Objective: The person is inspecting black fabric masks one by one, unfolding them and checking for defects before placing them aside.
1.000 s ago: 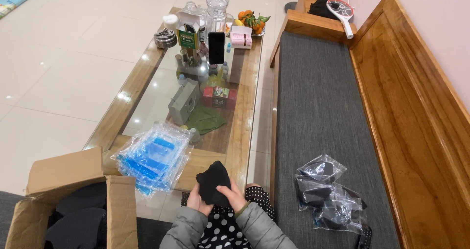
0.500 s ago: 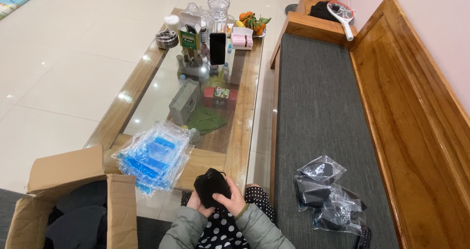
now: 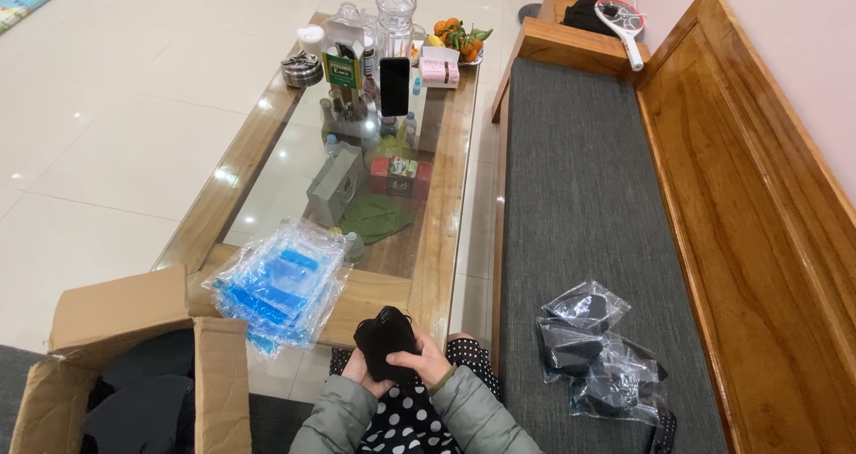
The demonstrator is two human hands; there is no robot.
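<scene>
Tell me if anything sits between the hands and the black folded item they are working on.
Nothing visible does. The left hand and right hand both grip the black folded item directly, above the lap. The stack of clear blue-printed bags lies apart, to the left on the table.

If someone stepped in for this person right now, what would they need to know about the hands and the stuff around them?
Left hand and right hand: both grip one black cloth item over the lap.
Stack of clear blue-printed bags: on the near end of the glass table.
Bagged black items: on the grey bench cushion, to the right.
Cardboard box, lower left: open, dark items inside.
The item in hand is not bagged.
</scene>
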